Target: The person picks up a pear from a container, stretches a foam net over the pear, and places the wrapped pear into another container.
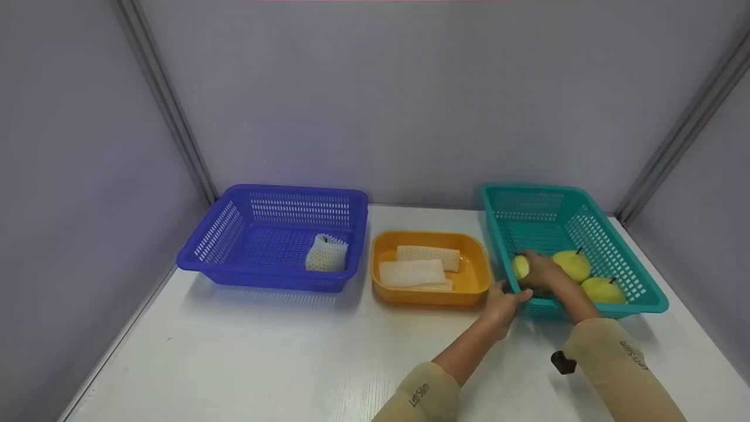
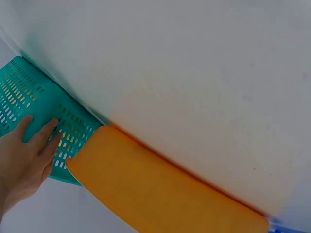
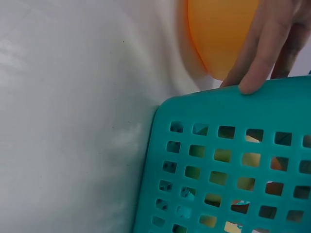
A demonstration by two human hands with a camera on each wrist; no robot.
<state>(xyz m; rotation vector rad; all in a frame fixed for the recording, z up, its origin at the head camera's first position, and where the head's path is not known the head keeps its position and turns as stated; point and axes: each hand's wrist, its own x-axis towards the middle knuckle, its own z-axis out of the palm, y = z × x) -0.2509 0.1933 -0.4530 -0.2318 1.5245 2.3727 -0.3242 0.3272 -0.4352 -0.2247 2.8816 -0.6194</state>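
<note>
At the near left corner of the teal basket (image 1: pixel 644 305), my left hand (image 1: pixel 500 309) grips the rim, thumb on top. In the left wrist view its fingers (image 2: pixel 47 130) spread against the basket's perforated outer wall. Inside this basket my right hand (image 1: pixel 543 273) holds a yellow-green pear (image 1: pixel 520 267) near the left wall, partly covered by the hand. Two more pears, one behind (image 1: pixel 571 265) and one nearer (image 1: pixel 603 291), lie to the right of that hand. The right wrist view shows the basket's front wall (image 3: pixel 233 109), with the left hand at its rim.
Left of the teal basket stands an orange tub (image 1: pixel 430 297) holding several white foam net sleeves (image 1: pixel 412 273). Farther left, a blue basket (image 1: pixel 275 280) contains a fruit in a foam net (image 1: pixel 327 253). Walls border the white table (image 1: pixel 263 351) at the back and sides.
</note>
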